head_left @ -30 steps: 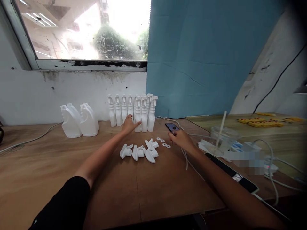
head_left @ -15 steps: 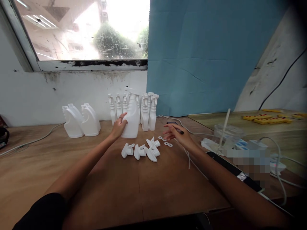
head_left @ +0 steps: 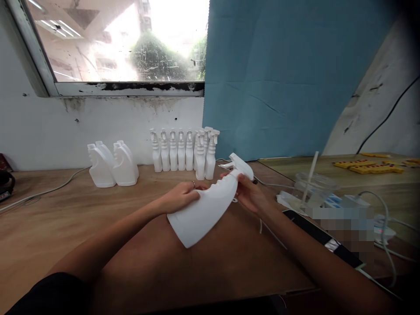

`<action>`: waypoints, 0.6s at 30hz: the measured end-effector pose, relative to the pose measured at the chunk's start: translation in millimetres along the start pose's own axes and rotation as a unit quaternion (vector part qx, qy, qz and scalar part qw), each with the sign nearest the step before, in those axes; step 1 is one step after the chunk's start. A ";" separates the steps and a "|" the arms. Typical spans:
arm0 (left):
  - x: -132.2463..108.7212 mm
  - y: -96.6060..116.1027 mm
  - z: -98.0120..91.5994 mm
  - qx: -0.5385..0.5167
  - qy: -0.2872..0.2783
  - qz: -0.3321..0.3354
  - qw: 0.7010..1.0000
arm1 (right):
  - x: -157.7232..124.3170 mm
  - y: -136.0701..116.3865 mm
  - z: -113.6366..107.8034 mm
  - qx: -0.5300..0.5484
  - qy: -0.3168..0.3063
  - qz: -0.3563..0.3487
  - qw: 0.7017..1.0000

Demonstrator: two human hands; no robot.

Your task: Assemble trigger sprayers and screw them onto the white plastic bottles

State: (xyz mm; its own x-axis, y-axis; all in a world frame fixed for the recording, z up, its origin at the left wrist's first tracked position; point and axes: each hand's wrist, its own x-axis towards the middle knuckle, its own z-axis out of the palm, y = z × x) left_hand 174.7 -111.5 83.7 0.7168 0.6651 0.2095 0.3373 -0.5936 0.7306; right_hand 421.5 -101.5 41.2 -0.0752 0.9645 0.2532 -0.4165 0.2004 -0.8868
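A white spray bottle (head_left: 205, 216) is tilted in front of me, its base down to the left and its trigger head (head_left: 241, 165) up to the right. My left hand (head_left: 183, 197) grips the side of its body. Around the neck, just under the trigger head, the fingers of my right hand (head_left: 251, 194) are closed. A small dark tip (head_left: 255, 180) shows by that hand, perhaps the end of a pen. One white ring (head_left: 235, 200) peeks out between bottle and right hand. The bottle and hands cover the spot where loose trigger heads lay.
Several white spray bottles (head_left: 181, 153) with trigger heads stand against the wall. White jugs (head_left: 126, 168) without caps are at the left. To the right lie a clear cup (head_left: 315, 188) with a straw, a black tablet (head_left: 308, 229), cables and yellow pieces (head_left: 376, 167).
The spray bottle has been lifted off the table, brought nearer and tipped to the right. My right hand has moved from beside the rings onto its neck.
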 end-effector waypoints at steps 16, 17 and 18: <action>-24.2 39.0 1.4 0.183 0.000 -0.016 0.983 | -27.7 -10.5 35.6 -0.032 -0.061 -0.023 0.997; -25.1 40.8 -2.9 0.156 -0.018 -0.012 0.988 | -27.8 -12.1 34.4 -0.038 -0.074 -0.023 0.996; -25.8 42.2 -6.2 0.134 -0.023 -0.004 0.991 | -27.5 -13.1 33.3 -0.044 -0.086 -0.028 0.995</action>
State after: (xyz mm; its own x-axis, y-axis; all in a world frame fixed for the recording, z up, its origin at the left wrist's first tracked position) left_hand 166.7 -150.9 113.2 0.7389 0.6522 0.1694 0.4881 -0.6914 0.5326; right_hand 398.8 -136.4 58.8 -0.2115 0.9091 0.3588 -0.3433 0.2747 -0.8982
